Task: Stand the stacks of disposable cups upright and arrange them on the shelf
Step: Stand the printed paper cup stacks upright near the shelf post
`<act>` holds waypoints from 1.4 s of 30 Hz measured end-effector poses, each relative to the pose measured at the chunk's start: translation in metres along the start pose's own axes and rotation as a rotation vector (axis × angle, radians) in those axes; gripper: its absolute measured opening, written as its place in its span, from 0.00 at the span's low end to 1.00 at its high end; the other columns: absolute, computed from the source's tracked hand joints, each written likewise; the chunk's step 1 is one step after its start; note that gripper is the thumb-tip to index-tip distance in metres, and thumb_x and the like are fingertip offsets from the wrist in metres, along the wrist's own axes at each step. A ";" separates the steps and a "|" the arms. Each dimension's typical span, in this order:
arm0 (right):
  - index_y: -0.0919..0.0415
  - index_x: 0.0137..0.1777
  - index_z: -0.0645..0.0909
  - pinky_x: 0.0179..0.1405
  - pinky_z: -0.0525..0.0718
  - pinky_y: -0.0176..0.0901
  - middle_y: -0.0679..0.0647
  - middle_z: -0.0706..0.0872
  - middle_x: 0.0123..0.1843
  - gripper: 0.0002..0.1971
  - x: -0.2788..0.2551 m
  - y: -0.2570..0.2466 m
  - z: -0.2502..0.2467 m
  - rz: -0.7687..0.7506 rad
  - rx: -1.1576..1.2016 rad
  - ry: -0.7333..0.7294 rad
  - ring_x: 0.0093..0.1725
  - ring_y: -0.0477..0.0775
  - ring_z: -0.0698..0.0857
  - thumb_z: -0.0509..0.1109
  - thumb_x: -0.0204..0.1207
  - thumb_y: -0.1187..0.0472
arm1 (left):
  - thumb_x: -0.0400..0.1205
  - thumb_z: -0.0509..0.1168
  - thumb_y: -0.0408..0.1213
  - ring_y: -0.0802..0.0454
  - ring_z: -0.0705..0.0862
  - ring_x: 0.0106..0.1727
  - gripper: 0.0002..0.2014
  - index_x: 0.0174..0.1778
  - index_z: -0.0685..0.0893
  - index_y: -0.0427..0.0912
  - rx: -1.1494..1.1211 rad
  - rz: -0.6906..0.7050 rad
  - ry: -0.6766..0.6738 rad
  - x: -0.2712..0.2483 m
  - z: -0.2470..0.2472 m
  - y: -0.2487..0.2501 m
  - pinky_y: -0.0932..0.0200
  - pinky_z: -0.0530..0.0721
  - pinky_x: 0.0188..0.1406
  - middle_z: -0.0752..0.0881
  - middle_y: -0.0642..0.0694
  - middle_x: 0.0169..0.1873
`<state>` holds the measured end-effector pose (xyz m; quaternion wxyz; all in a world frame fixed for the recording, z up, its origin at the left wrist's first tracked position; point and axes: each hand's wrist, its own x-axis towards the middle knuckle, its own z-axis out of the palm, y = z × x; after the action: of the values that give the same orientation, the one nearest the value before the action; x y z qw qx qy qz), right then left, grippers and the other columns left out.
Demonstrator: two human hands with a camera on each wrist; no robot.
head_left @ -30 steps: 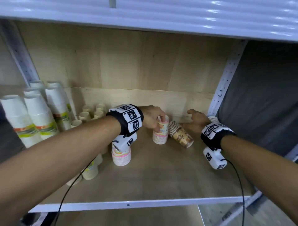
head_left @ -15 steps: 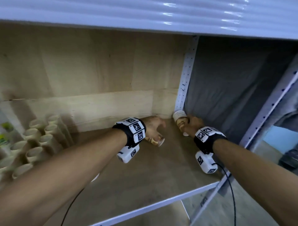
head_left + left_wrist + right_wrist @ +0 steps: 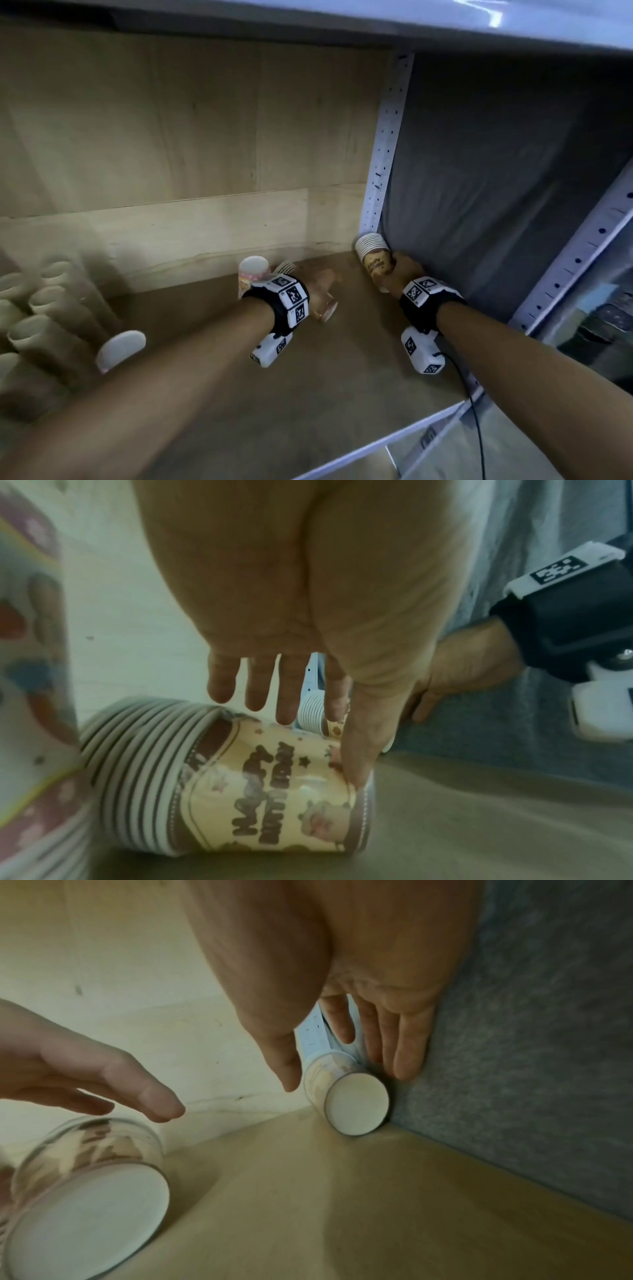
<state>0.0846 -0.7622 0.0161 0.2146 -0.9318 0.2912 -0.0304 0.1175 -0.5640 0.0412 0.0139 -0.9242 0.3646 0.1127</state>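
Note:
Two brown "Happy Birthday" cup stacks lie on their sides on the wooden shelf [image 3: 274, 394]. My left hand [image 3: 323, 287] hovers over the nearer stack [image 3: 267, 791], fingers straight, with only the thumb touching it near its base. The second stack [image 3: 373, 255] lies in the back right corner, rims toward the wall. My right hand [image 3: 397, 274] holds that stack [image 3: 356, 1104], thumb on one side and fingers on the other. A pink patterned stack [image 3: 251, 274] stands upright just left of my left hand.
Several tall beige cup stacks [image 3: 51, 308] stand at the left. Another stack's white base [image 3: 120, 347] shows beside my left forearm. A grey cloth [image 3: 496, 188] and a white perforated post [image 3: 385, 144] close the right side. The shelf's white front edge [image 3: 394, 438] runs below.
The view has swung right. My left hand left the upright pink stack and moved over the lying brown stack. My right hand reached into the corner and took the other stack.

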 end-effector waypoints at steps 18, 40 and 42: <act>0.56 0.76 0.64 0.64 0.81 0.55 0.60 0.78 0.71 0.35 0.022 0.001 0.034 0.078 0.072 -0.023 0.68 0.66 0.80 0.73 0.71 0.53 | 0.71 0.74 0.38 0.46 0.84 0.55 0.15 0.53 0.86 0.49 0.038 0.090 -0.062 0.015 0.012 0.001 0.51 0.80 0.58 0.88 0.50 0.48; 0.63 0.68 0.78 0.64 0.77 0.50 0.63 0.82 0.66 0.19 -0.022 -0.045 -0.040 -0.247 -0.062 0.011 0.67 0.64 0.80 0.68 0.78 0.60 | 0.69 0.77 0.45 0.48 0.85 0.52 0.24 0.60 0.79 0.52 -0.370 0.017 0.147 -0.075 -0.046 0.001 0.51 0.87 0.50 0.85 0.51 0.53; 0.65 0.70 0.77 0.66 0.76 0.49 0.64 0.81 0.68 0.19 -0.030 -0.058 -0.043 -0.283 -0.063 -0.005 0.69 0.64 0.79 0.67 0.80 0.63 | 0.70 0.77 0.44 0.50 0.81 0.57 0.29 0.67 0.77 0.56 -0.352 -0.005 0.077 -0.086 -0.053 -0.007 0.55 0.83 0.51 0.81 0.55 0.60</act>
<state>0.0828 -0.7194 0.0809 0.1795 -0.9699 0.1571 -0.0488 0.0714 -0.5066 0.1112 -0.1615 -0.9170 0.3372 0.1394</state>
